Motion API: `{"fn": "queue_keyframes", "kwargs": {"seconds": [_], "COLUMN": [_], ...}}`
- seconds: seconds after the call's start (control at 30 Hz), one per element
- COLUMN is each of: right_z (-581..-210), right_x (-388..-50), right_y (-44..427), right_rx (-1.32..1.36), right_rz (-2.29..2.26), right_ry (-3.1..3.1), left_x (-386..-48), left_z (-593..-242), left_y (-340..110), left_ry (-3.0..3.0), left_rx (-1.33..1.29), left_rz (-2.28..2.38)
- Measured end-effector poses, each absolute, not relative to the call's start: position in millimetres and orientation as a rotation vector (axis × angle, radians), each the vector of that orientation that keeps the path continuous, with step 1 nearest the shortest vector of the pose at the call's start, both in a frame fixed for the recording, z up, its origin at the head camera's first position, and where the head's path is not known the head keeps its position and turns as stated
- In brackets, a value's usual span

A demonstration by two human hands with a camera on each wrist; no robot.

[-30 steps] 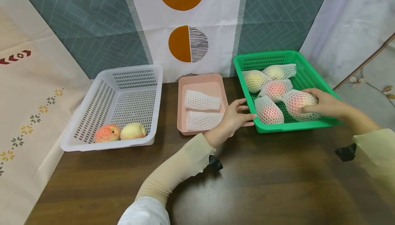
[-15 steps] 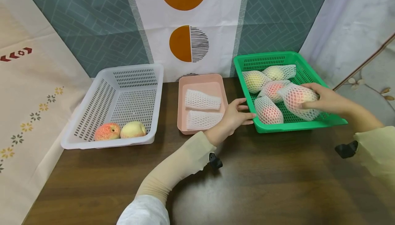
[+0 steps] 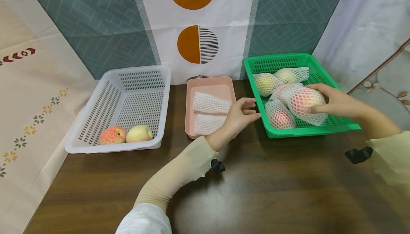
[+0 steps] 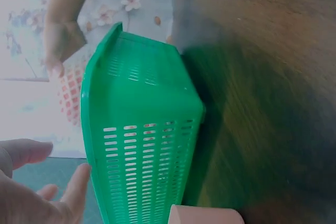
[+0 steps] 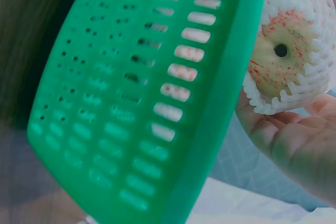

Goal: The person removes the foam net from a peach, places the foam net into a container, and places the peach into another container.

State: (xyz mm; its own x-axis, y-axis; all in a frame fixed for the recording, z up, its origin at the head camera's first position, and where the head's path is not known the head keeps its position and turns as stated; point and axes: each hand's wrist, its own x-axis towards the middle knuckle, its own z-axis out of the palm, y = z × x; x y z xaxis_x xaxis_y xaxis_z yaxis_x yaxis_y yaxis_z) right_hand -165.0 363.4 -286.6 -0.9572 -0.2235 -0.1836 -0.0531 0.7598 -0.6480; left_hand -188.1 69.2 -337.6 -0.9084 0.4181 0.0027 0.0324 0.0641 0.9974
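In the head view my right hand (image 3: 341, 102) grips a peach in a white foam net (image 3: 305, 103) at the right part of the green basket (image 3: 310, 132). The right wrist view shows the netted peach (image 5: 281, 51) level with the basket rim, my fingers curled beneath it. Several other netted peaches (image 3: 280, 118) lie in the basket, partly overlapped by the held one. Just left of the basket's near-left rim is my left hand (image 3: 240, 117), fingers relaxed and holding nothing. In the left wrist view its fingers (image 4: 77, 187) are beside the green rim.
A pink tray (image 3: 189, 120) with two white foam nets (image 3: 210, 103) stands in the middle, partly behind my left hand. On the left, a white basket (image 3: 75, 149) holds two unwrapped peaches (image 3: 112, 135). Patterned cloths (image 3: 134, 31) hang behind and at both sides of the wooden table (image 3: 256, 184).
My right hand has lifted the netted peach and moved it slightly left. My left hand has drawn back a little to the left, off the green basket's rim.
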Motion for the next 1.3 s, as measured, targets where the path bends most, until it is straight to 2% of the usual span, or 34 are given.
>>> {"fn": "queue_keyframes", "kwargs": {"seconds": [0.23,0.7,1.03,1.3], "right_z": [-280,-280,-280,-280], "right_x": [-161,-152,-150,-146], "right_y": [349,313,291,275], "right_rx": [-0.262,-0.520,-0.554,-0.574], "right_rz": [-1.011,-1.249,-1.247,-1.298], "right_ry": [2.715,2.609,2.507,2.433], "left_x": [-186,-189,-182,-182], "left_z": [-337,-331,-331,-337], "left_y": [60,47,43,39], "left_ry": [2.141,2.271,2.508,2.567], "left_rx": [0.855,1.360,1.577,1.665], "left_rz": [1.923,1.660,1.359,1.352]}}
